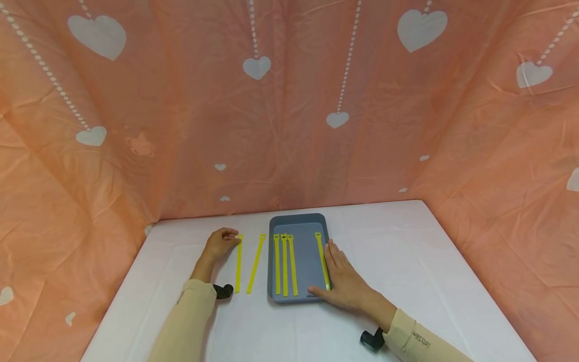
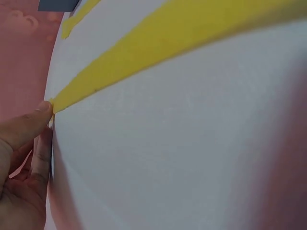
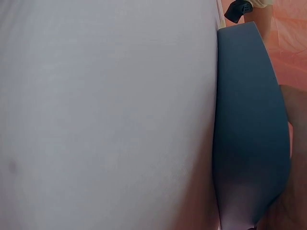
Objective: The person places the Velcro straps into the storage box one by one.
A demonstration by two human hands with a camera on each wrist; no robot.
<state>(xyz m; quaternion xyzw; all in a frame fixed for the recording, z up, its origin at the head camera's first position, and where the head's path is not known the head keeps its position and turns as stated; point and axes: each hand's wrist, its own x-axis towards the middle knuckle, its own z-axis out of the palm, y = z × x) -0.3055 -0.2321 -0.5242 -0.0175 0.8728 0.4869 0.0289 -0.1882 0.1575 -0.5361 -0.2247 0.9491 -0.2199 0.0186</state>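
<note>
On the table to the left of the tray, my left hand point(image 1: 221, 243) pinches the slotted head of a yellow cable strap point(image 1: 238, 271) between thumb and fingers. In the left wrist view, the thumb tip is at the head of this strap point(image 2: 129, 55), which runs back toward the camera. A second yellow cable strap point(image 1: 256, 264) lies slanted between it and the grey tray point(image 1: 304, 219). My right hand point(image 1: 346, 281) rests at the tray's front right corner, straight fingers along the right side and thumb over the front rim.
Inside the tray, three yellow straps point(image 1: 285, 266) lie side by side at the left, and another strap point(image 1: 322, 261) lies along the right wall. A white cloth point(image 1: 384, 236) covers the table. Orange curtains point(image 1: 289, 151) with white hearts close off the back and sides.
</note>
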